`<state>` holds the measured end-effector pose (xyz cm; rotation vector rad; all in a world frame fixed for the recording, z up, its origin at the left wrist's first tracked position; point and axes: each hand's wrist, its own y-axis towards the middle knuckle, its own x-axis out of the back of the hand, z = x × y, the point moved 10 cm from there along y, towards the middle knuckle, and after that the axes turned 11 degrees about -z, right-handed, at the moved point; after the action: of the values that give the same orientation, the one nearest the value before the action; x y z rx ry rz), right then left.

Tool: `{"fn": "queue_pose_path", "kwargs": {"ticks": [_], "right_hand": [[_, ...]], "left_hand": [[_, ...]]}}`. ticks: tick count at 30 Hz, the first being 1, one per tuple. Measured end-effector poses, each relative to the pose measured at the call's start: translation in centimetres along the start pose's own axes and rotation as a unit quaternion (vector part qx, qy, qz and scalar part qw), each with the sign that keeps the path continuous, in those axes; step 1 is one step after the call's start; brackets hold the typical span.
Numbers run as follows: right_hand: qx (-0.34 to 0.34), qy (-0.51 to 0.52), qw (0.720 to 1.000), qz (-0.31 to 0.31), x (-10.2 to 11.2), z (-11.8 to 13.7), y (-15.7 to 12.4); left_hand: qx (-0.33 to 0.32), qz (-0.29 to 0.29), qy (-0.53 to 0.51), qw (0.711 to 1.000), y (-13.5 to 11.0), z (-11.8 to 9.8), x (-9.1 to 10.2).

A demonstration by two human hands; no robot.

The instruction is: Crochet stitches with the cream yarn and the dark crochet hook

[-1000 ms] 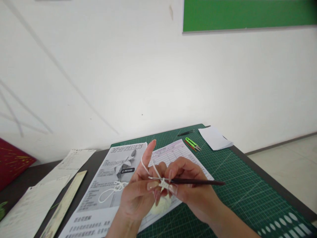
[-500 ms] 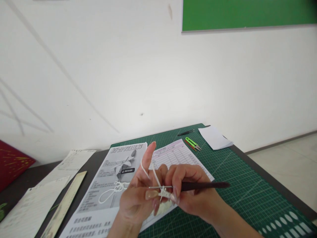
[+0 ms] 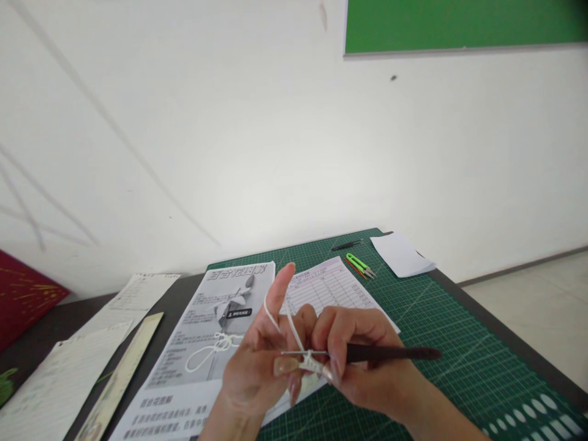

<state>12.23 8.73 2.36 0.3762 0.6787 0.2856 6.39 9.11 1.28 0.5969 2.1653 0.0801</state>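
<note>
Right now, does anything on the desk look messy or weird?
A bit: the loose white yarn lies in a tangle across the printed sheet, covering part of its picture. The white paper sits crookedly over the green mat's edge. I see nothing spilled.

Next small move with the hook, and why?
I'd probably catch the yarn with the hook: its tip extends past the strand, which runs straight up to the left hand's raised index finger, while the white crochet piece is pinched just below the shaft.
</note>
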Motion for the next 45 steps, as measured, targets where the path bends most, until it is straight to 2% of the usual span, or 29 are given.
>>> {"fn": "queue_pose_path", "kwargs": {"ticks": [4,11,17,22,29,45], "right_hand": [[0.009,-0.018,1.000,0.000,-0.1,0.5,0.0],[0.024,-0.088,0.996,-0.002,0.3,0.8,-0.3],[-0.004,-0.060,0.998,-0.001,0.6,0.3,-0.3],[-0.005,-0.057,0.998,0.001,0.3,0.2,-0.2],[-0.011,-0.037,0.999,-0.002,0.2,0.0,-0.1],[-0.027,0.022,0.999,-0.008,0.5,-1.0,-0.1]], "left_hand": [[-0.011,-0.002,0.030,1.000,0.1,-0.4,0.0],[0.009,0.017,0.112,0.993,-0.2,-0.3,-0.1],[0.003,-0.008,0.124,0.992,-0.2,-0.6,0.0],[-0.009,0.011,0.092,0.996,-0.1,-0.5,-0.5],[0.013,0.021,0.043,0.999,-0.1,0.2,-0.5],[0.004,0.013,0.040,0.999,-0.2,0.3,-0.7]]}}
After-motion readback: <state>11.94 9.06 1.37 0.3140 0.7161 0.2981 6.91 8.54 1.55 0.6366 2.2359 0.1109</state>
